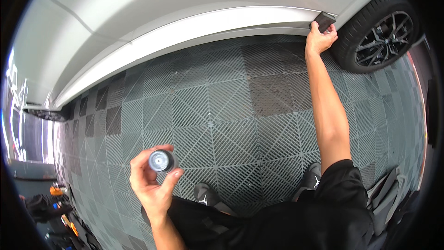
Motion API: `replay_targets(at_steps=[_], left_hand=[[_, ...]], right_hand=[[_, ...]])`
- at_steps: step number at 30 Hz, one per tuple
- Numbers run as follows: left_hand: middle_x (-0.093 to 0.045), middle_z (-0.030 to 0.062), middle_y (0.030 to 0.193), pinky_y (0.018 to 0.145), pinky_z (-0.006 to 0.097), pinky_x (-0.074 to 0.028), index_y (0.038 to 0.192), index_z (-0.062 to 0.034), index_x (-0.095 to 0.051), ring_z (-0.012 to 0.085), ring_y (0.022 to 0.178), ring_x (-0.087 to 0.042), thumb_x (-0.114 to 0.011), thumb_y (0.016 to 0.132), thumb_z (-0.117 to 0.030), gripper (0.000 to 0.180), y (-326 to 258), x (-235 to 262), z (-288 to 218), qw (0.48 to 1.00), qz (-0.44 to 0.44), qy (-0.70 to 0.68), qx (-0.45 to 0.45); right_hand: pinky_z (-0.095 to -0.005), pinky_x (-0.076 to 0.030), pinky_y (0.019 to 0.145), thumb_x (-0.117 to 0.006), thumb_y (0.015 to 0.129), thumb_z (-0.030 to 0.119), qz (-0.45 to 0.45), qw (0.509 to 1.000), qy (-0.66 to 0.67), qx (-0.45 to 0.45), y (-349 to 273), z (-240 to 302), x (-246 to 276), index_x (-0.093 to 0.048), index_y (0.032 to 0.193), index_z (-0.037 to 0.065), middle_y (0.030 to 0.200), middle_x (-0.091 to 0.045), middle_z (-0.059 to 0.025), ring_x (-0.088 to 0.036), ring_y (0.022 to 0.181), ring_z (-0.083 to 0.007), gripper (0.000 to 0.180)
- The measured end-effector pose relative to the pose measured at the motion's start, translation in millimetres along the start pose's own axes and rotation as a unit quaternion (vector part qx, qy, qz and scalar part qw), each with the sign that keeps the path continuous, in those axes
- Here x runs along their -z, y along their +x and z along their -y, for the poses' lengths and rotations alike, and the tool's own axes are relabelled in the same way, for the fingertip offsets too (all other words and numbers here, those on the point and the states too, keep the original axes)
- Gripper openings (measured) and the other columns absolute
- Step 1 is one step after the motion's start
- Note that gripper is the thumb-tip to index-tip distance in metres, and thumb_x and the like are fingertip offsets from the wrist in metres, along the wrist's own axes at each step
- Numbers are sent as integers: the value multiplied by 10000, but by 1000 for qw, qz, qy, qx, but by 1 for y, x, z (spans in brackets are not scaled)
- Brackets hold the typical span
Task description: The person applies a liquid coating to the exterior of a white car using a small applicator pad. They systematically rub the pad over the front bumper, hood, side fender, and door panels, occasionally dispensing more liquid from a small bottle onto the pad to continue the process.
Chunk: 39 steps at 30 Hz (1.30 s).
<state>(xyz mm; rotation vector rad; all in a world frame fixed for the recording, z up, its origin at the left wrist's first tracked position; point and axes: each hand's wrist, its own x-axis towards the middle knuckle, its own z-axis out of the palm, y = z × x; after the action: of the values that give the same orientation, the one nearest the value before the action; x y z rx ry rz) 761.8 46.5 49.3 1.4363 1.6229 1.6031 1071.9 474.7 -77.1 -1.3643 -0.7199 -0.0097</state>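
Observation:
My left hand (150, 178) is closed round a small bottle (160, 161) with a dark rim and a pale round top that faces up. It is held low, well away from the car. Stretched out to the far right, my right hand (321, 39) grips a dark block-shaped applicator pad (323, 20) between thumb and fingers. The pad lies against the lower side sill (222, 18) of a light silver-white car, just ahead of the wheel arch. Whether the pad's underside is wet cannot be made out.
A black tyre with a dark spoked wheel (386, 42) stands right beside my right hand. Grey ribbed floor tiles (222, 97) stretch between me and the car. Dark cloth or matting (388, 194) lies at the lower right. Assorted gear (58, 208) sits at the lower left.

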Motion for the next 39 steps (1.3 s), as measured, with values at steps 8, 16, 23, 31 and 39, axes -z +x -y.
replay_targets(at_steps=[8, 16, 23, 31, 39], left_hand=[[-657, 177, 1045, 801, 340, -596, 1100, 29, -559, 249, 963, -673, -824, 653, 34, 518, 2, 23, 2, 1000, -7, 3, 17], [-671, 161, 1046, 778, 331, -606, 1095, 15, -581, 241, 947, -683, -839, 657, -13, 510, -5, 63, 7, 999, -45, -24, -4], [-647, 212, 1082, 830, 326, -554, 1155, 7, -504, 237, 972, -662, -837, 660, 12, 597, -8, 82, 12, 1000, -4, -18, -13], [-639, 183, 1073, 821, 329, -557, 1159, 16, -515, 232, 975, -650, -816, 685, 17, 561, -8, 75, 22, 994, -65, -85, 16], [-638, 179, 1056, 847, 324, -550, 1173, 18, -483, 245, 1007, -644, -791, 716, -1, 552, 0, 42, 8, 997, -49, -43, 36]], right_hand=[[-493, -426, 844, -761, 643, 325, 131, 978, -65, 149, -162, 95, -20, -600, 1112, 19, 1044, -517, -134, -508, 1035, -341, 583], [-448, -364, 829, -754, 699, 341, 252, 937, -125, 206, -320, 203, -51, -582, 1173, 36, 1038, -488, -123, -461, 1040, -296, 590], [-439, -359, 846, -712, 724, 338, 350, 890, -106, 272, -407, 258, -68, -580, 1168, 32, 1058, -507, -115, -474, 1052, -290, 555], [-431, -349, 839, -699, 690, 327, 351, 867, -86, 343, -368, 235, -63, -598, 1182, 38, 1009, -492, -92, -471, 999, -245, 579], [-419, -346, 786, -679, 671, 372, 248, 893, -157, 341, -209, 144, -18, -604, 1167, 50, 983, -508, -73, -481, 951, -239, 596]])
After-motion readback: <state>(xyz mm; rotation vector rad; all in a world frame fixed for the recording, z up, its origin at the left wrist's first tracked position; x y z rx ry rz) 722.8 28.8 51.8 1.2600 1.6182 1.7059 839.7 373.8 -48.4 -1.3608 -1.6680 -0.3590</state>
